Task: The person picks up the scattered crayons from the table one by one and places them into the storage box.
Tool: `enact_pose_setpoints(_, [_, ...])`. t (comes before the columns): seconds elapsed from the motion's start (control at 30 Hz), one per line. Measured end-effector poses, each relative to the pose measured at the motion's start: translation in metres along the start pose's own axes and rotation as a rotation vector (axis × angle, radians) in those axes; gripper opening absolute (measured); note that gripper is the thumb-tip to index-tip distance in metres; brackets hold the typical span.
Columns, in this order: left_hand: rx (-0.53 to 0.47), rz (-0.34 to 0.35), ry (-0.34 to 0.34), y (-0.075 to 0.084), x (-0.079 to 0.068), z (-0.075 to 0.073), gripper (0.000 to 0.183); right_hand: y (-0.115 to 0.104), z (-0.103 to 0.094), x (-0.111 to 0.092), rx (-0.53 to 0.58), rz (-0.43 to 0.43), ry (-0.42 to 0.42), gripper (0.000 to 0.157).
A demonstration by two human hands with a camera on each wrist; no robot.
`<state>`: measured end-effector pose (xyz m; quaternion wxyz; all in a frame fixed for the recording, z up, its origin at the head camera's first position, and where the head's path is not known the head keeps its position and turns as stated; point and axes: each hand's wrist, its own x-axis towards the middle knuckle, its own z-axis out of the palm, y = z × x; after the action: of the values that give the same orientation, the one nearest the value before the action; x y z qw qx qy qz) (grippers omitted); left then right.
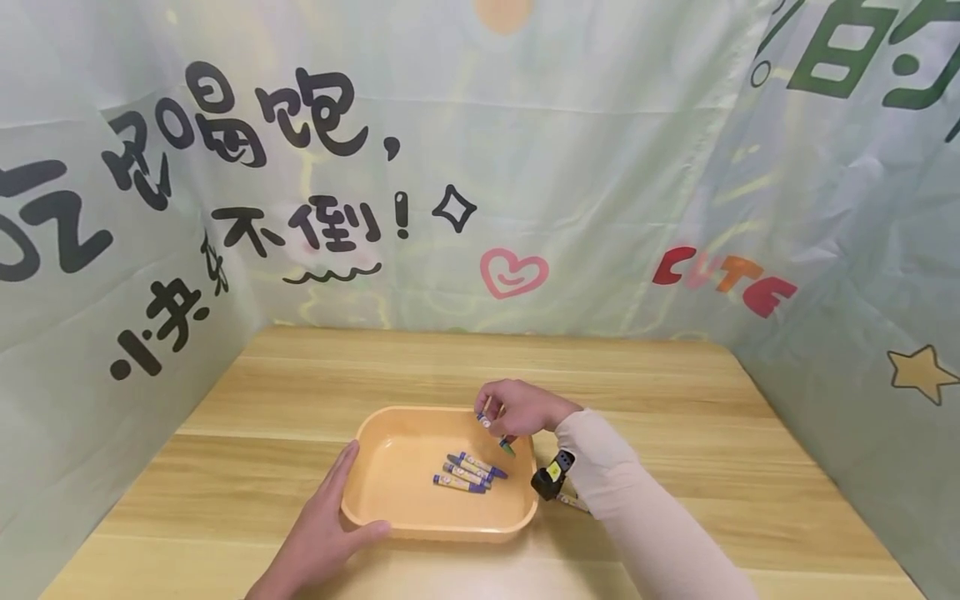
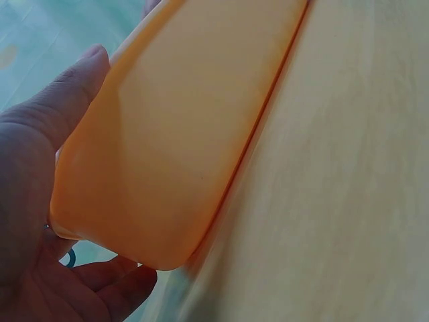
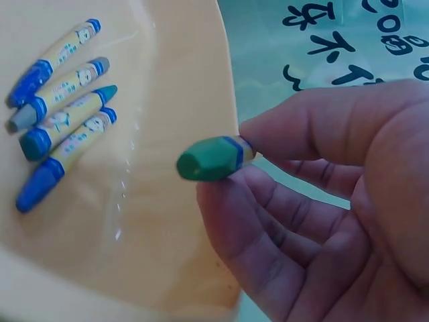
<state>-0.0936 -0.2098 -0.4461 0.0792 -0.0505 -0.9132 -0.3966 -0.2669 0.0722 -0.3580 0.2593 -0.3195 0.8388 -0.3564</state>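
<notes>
One green-tipped crayon with a blue band (image 3: pixel 208 159): at the centre of the right wrist view; in the head view, low and right of centre, over the upper right part of the shallow orange plastic tray (image 1: pixel 390 492).
Crayon's handling: probably light and stiff, waxy and a little slippery at the bare tip, brittle enough to snap if bent.
Where to hold the crayon: the wrapped barrel behind the blue band should give the surest purchase and keep the tip from smearing.
Right hand's grip (image 1: pixel 525 407): clamped on the green-tipped crayon, its tip jutting free toward the left of the right wrist view; most of the barrel is hidden there.
Four paper-wrapped crayons (image 3: pixel 64 121): lying side by side at the upper left of the right wrist view, on the tray floor; two blue, one grey, one dark green.
Tray's hold: the left hand's grip (image 1: pixel 324 525) is clamped round the lower left corner, thumb along the near rim; the plastic looks light, smooth and fairly rigid.
Stray wrapped crayon (image 1: pixel 572 502): lower right of the head view, partly hidden by the beige sleeve (image 1: pixel 652 517).
Table (image 1: pixel 292 383): pale wood grain, flat, with a slight sheen.
Room: pale green printed cloth (image 1: pixel 600 167) hangs behind and along both sides, with a pink heart (image 1: pixel 514 285) near the middle.
</notes>
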Motion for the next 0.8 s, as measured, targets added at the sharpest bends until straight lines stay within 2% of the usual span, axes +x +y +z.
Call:
enact_pose_setpoints(0.57, [0.019, 0.023, 0.021, 0.0, 0.0, -0.001, 0.111, -0.008, 0.021, 0.018, -0.056, 0.032, -0.084, 0.024])
enact_pose_setpoints(0.8, [0.024, 0.028, 0.025, -0.001, 0.0, 0.0, 0.111, -0.014, 0.031, 0.025, -0.04, 0.083, -0.135, 0.026])
